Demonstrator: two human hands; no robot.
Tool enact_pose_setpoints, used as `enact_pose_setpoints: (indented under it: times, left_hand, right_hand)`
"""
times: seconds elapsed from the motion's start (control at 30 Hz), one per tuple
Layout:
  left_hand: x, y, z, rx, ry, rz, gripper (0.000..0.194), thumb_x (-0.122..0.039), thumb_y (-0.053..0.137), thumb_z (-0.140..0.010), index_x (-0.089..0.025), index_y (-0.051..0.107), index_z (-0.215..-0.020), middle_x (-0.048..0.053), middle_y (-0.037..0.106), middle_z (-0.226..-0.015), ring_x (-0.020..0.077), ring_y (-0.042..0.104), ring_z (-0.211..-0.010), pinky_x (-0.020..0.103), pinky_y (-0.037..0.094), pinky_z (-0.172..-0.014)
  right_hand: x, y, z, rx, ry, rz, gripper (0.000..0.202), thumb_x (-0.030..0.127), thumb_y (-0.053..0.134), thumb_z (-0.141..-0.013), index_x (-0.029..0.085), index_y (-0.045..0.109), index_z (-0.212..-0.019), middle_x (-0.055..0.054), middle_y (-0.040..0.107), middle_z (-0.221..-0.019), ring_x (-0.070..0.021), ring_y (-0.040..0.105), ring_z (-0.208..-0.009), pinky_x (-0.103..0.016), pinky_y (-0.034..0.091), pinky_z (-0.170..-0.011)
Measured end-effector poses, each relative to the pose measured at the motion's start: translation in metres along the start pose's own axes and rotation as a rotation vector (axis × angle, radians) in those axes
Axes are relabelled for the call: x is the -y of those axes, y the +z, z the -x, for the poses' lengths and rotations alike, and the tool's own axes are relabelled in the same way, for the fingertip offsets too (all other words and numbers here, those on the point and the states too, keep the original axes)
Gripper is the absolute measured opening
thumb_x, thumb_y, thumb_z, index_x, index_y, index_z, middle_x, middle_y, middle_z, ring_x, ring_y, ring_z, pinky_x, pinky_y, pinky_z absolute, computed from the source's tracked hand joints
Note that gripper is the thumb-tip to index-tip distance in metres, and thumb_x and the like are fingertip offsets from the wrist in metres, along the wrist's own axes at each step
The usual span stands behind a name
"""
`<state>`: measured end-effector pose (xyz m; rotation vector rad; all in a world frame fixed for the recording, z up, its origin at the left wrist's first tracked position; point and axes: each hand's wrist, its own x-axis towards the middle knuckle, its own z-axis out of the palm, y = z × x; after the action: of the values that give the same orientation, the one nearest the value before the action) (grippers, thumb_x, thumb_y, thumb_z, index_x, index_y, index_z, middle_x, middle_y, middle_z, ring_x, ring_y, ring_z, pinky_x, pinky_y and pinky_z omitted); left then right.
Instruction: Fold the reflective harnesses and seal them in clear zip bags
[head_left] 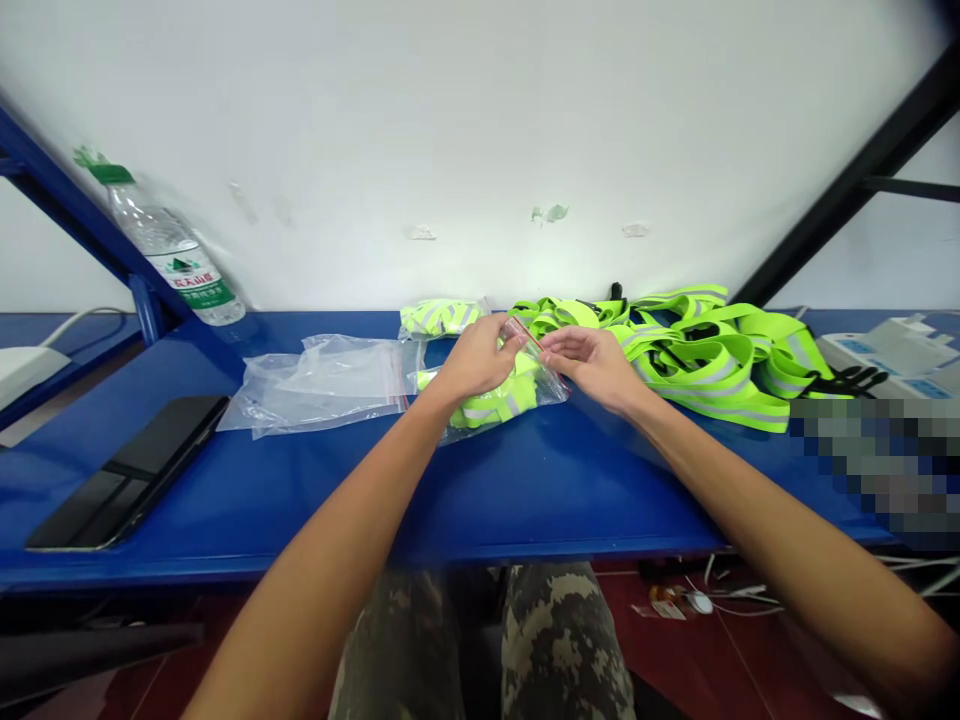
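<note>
The left hand (480,360) and right hand (600,370) both pinch the near filled bag (517,395) by its red-edged mouth (528,334), seemingly mid-sealing, which calls for even pressure along it.

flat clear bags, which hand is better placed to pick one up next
Likely left: the left hand is nearer the flat clear bags; the right hand is across the filled bag. Both are at its red seal.
</note>
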<state>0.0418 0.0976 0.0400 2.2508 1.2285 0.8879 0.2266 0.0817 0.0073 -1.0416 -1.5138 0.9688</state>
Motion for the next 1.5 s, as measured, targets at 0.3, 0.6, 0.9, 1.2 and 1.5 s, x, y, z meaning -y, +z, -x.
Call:
enact_pose_setpoints:
  times: [0.3,0.6,0.9,1.2,1.5]
  left_hand:
    - [-0.002,-0.004,0.003,0.046,0.054,0.158,0.017,-0.030,0.057,-0.088,-0.015,0.065,-0.089,0.007,0.070,-0.095,0.0202,0.062,-0.092,0.032,0.046,-0.085]
    - [0.000,-0.004,0.003,-0.071,-0.004,0.293,0.010,-0.019,0.059,-0.081,-0.013,0.064,-0.088,0.004,0.066,-0.086,0.0160,0.059,-0.082,0.028,0.045,-0.076]
    - [0.003,-0.014,0.003,-0.095,-0.198,0.327,0.023,-0.032,0.063,-0.081,-0.011,0.071,-0.086,0.004,0.071,-0.082,0.0159,0.060,-0.074,0.027,0.047,-0.071]
    - [0.013,-0.011,0.000,-0.157,-0.191,0.400,0.019,-0.029,0.060,-0.082,-0.014,0.071,-0.086,0.006,0.073,-0.088,0.0169,0.063,-0.078,0.026,0.049,-0.068]
    - [0.020,-0.006,-0.004,-0.238,-0.281,0.457,0.021,-0.032,0.064,-0.079,-0.014,0.072,-0.086,0.006,0.072,-0.084,0.0170,0.063,-0.074,0.027,0.049,-0.066]
  right_hand:
    - [0.003,-0.002,0.004,0.056,-0.043,0.067,0.033,0.036,0.081,-0.069,0.019,0.066,-0.094,-0.003,0.064,-0.079,-0.0153,0.061,-0.074,-0.032,0.053,-0.070]
    - [0.006,-0.002,0.005,0.127,-0.032,0.027,0.038,0.036,0.080,-0.071,0.021,0.064,-0.101,0.001,0.062,-0.071,-0.0132,0.058,-0.065,-0.028,0.046,-0.061]
    - [0.004,-0.007,0.005,0.182,0.076,0.134,0.047,0.064,0.075,-0.071,0.017,0.067,-0.076,-0.004,0.065,-0.068,-0.0137,0.055,-0.059,-0.029,0.046,-0.056]
    - [0.002,-0.001,0.008,0.086,-0.069,0.326,0.052,0.067,0.061,-0.083,0.019,0.052,-0.063,0.002,0.047,-0.054,-0.0094,0.036,-0.050,-0.027,0.026,-0.048]
    - [-0.005,0.003,0.007,0.016,-0.047,0.271,0.057,0.075,0.061,-0.077,0.020,0.049,-0.065,0.003,0.046,-0.052,-0.0088,0.035,-0.048,-0.027,0.025,-0.047]
